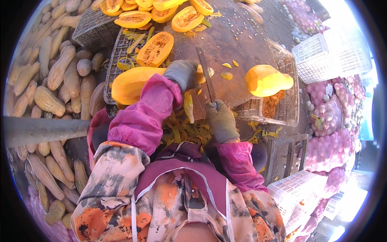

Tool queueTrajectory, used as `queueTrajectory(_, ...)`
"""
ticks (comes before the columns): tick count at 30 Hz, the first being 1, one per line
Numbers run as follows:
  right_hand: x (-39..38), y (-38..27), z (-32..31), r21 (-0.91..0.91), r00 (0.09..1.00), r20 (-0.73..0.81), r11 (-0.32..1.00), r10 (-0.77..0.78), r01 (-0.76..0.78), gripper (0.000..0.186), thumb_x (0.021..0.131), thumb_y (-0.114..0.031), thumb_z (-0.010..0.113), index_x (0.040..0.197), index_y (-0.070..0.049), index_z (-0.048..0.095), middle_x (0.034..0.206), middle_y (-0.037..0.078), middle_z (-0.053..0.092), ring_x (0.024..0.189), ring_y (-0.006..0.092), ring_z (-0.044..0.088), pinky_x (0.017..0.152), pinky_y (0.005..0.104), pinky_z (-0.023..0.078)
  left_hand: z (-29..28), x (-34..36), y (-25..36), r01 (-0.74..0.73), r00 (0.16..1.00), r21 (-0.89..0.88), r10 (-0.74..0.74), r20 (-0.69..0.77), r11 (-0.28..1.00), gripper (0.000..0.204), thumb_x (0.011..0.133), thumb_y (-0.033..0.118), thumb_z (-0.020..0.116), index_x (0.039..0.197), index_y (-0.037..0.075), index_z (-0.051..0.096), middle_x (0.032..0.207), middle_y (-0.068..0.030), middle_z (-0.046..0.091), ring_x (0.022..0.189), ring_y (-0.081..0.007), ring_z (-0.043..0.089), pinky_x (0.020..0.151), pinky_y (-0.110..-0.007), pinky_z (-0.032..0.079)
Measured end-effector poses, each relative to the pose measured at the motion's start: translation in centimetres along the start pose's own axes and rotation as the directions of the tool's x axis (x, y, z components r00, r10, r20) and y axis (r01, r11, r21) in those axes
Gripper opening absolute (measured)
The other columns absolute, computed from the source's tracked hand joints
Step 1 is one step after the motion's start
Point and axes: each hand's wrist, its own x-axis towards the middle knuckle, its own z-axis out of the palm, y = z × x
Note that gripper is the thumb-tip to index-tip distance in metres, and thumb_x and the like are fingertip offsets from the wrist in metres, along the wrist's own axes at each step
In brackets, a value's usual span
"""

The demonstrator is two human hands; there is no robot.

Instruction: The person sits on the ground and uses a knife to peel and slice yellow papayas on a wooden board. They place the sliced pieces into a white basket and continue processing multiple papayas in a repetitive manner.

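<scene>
My left hand (181,75), in a grey work glove, is closed over the neck of a peeled orange squash (131,85). The squash lies crosswise on the board, its thick end to the left and its tip showing right of the glove. In my gloved right hand (222,122) is a knife (206,74), its long dark blade pointing away from me, just past the squash's tip. A halved squash (155,49) with its seedy hollow facing up rests behind my left hand. Another peeled squash (266,81) sits to the right, at the board's edge.
Several squash halves (187,19) are heaped at the far side of the brown board (229,44). Peelings (187,131) lie below my hands. A crate (293,103) at right holds orange pulp. Unpeeled squashes (49,100) pile up at left, beside a metal bar (44,131). White crates (311,52) stand right.
</scene>
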Motion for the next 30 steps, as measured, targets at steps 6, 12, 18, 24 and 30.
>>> queueTrajectory(6,0.4,-0.8,-1.4,0.269,0.964,0.2,0.937,0.174,-0.225,0.039,0.099,-0.039,0.058,0.108,-0.002,0.064,0.083,0.015,0.067,0.069,0.0305,0.063,0.066,0.0413,0.051,0.3,0.1,0.2,0.002,1.0,0.03,-0.001,-0.014,1.0,0.05,0.073,0.035,0.084,0.111,0.006,0.07,0.109,-0.0185,0.073,0.104,-0.0345,0.07,0.09,-0.043,0.056)
queueTrajectory(12,2.9,-1.6,-4.0,0.345,0.893,0.398,0.868,0.209,-0.357,0.042,0.1,-0.047,0.054,0.104,-0.006,0.062,0.078,0.004,0.061,0.059,0.0169,0.056,0.052,0.0332,0.045,0.9,0.4,-0.1,-0.003,1.0,0.027,0.003,-0.01,1.0,0.052,0.074,0.037,0.082,0.11,0.005,0.065,0.107,-0.0188,0.072,0.104,-0.0352,0.069,0.09,-0.044,0.055)
queueTrajectory(18,9.7,-0.3,-3.5,0.429,0.736,0.6,0.651,0.312,-0.626,0.048,0.101,-0.056,0.045,0.1,-0.01,0.06,0.074,0.001,0.056,0.055,0.0168,0.051,0.049,0.0321,0.041,1.1,0.6,0.1,-0.036,0.998,0.102,0.04,-0.038,0.994,0.057,0.076,0.043,0.079,0.112,0.004,0.061,0.109,-0.0203,0.07,0.106,-0.0355,0.067,0.092,-0.044,0.052)
queueTrajectory(24,7.3,2.3,-1.8,0.628,0.824,0.536,0.564,0.185,-0.536,0.048,0.102,-0.053,0.045,0.101,-0.007,0.058,0.072,0.002,0.054,0.052,0.0165,0.049,0.046,0.0319,0.04,-1.6,2.3,-1.0,-0.086,0.991,0.06,0.079,0.112,0.995,0.063,0.075,0.046,0.08,0.118,0.005,0.057,0.114,-0.0214,0.068,0.107,-0.0398,0.066,0.092,-0.046,0.051)
queueTrajectory(30,1.5,1.6,-3.5,0.747,0.917,0.346,0.532,0.2,-0.398,0.038,0.102,-0.043,0.049,0.101,-0.005,0.055,0.068,0.004,0.053,0.047,0.0154,0.048,0.043,0.03,0.04,-0.7,1.1,-2.4,0.066,0.997,0.36,-0.05,-0.053,0.931,0.059,0.076,0.042,0.081,0.118,0.007,0.056,0.106,-0.019,0.069,0.098,-0.0405,0.068,0.085,-0.05,0.053)
